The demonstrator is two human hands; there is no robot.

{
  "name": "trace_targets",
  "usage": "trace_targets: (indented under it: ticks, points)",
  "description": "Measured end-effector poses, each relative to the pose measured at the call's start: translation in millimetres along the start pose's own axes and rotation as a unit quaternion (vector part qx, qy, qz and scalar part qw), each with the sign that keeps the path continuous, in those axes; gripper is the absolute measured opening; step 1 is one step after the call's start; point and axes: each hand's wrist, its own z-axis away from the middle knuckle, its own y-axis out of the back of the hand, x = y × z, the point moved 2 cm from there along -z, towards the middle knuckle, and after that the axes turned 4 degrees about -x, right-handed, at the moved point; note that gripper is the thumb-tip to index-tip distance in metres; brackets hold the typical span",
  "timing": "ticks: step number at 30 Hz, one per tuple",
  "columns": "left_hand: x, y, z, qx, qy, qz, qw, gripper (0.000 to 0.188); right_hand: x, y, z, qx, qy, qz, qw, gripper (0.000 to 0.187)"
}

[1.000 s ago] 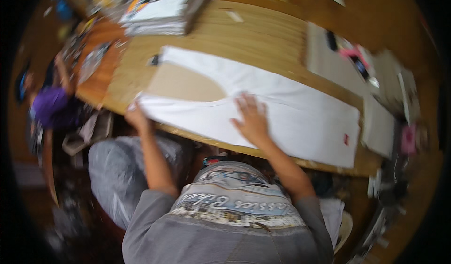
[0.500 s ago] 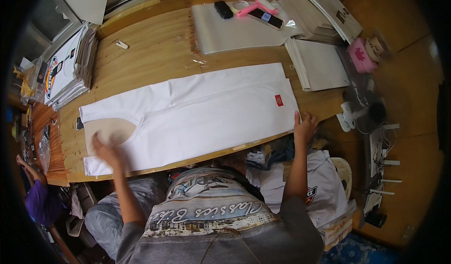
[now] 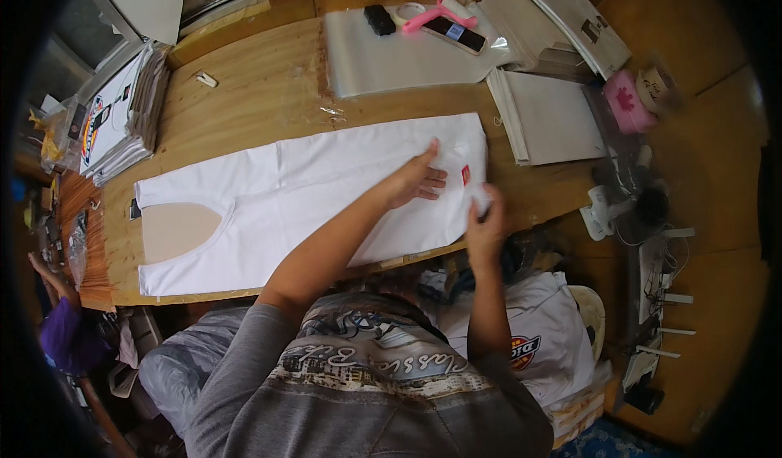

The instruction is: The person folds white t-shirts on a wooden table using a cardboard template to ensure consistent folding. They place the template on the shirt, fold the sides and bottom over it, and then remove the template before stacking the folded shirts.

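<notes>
A long-folded white T-shirt [image 3: 318,185] lies across the table before me, its neck opening to the left and its hem to the right. Beige board or card [image 3: 181,232] shows through the neck opening. My left hand [image 3: 417,178] rests on the shirt near the hem, fingers spread and nothing in them. At the near right corner, my right hand [image 3: 486,218] pinches the hem, where the cloth looks bunched. Between the two hands sits a small red label [image 3: 466,175].
A stack of bagged shirts [image 3: 122,116] stands at the left. Clear plastic sheets [image 3: 391,71] at the back carry a pink lint roller [image 3: 440,12], a phone [image 3: 453,35] and tape. Stacked white packs [image 3: 550,120] lie at the right. Another person's purple sleeve [image 3: 72,340] shows far left.
My left hand has gone from the neck opening across to the hem end. My right hand has moved left onto the hem corner, which has bunched up, and the shirt has shifted slightly left.
</notes>
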Motion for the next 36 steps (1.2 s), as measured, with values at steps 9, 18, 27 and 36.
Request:
trace_targets:
  ticks: [9,18,27,36]
  points:
    - [-15,44,55,0.312,-0.193,-0.240,0.899,0.091,-14,-44,56,-0.180,0.290,0.211,0.916,0.038]
    - [-19,14,81,0.411,-0.159,-0.482,0.758,0.057,19,-15,49,-0.272,0.163,0.169,0.933,0.031]
    - [-49,-34,53,0.245,-0.206,-0.744,0.587,0.071,45,-64,-134,-0.383,0.019,-0.258,0.887,0.038]
    - [-55,-28,50,0.249,-0.190,-0.752,0.580,0.070,44,-138,-203,-0.740,-0.066,-0.159,0.650,0.058]
